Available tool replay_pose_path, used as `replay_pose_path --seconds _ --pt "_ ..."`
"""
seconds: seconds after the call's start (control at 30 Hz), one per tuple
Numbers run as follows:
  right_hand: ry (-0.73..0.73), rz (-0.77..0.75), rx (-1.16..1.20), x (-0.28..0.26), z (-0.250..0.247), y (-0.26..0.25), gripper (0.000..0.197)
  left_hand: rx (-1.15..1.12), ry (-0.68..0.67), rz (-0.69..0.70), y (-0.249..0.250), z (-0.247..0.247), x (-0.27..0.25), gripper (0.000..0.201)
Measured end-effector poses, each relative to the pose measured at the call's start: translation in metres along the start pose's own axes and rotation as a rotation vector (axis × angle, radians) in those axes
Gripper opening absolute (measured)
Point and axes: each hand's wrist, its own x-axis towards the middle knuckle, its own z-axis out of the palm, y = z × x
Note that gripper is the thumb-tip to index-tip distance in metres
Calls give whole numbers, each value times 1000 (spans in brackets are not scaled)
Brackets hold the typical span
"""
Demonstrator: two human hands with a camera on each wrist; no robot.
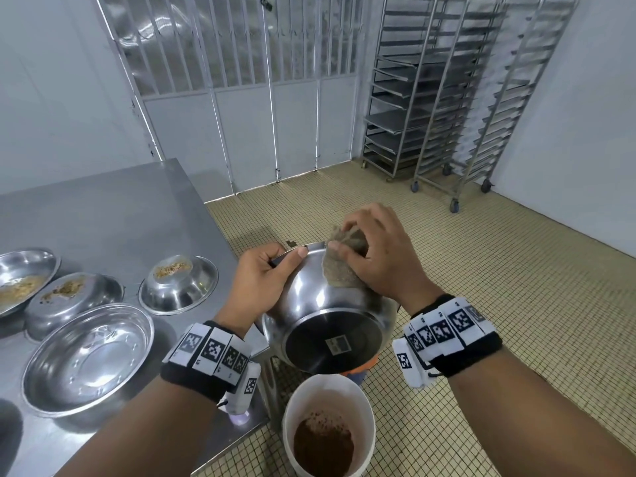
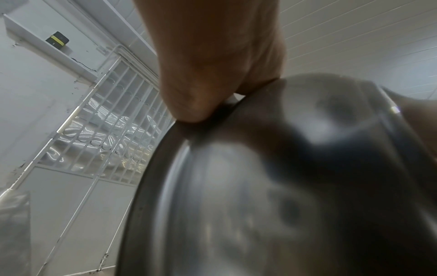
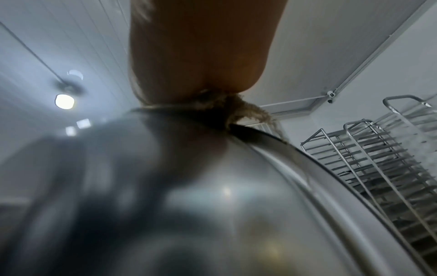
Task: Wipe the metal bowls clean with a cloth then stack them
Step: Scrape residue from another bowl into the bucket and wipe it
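The bowl sits at the centre of my head view, tipped with its base toward me, held above a white bucket on the tiled floor. My left hand grips its rim, thumb curled over the edge. My right hand clutches the cloth, pressing it over the rim at the bowl's upper right. At lower left, four more bowls rest on the steel table, three with crumbs.
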Motion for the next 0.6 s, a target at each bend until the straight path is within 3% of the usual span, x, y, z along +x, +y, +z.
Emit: replay_pose_path --seconds 0.17,0.3,0.6 --pt "-178 68 -72 -6 7 8 45 37 4 12 1 -1 0 53" --pt "-348 184 172 -6 3 4 17 15 -2 10 3 -2 -1 54" --pt "-317 265 306 -17 1 15 12 37 -49 -4 3 -4 -2 57"
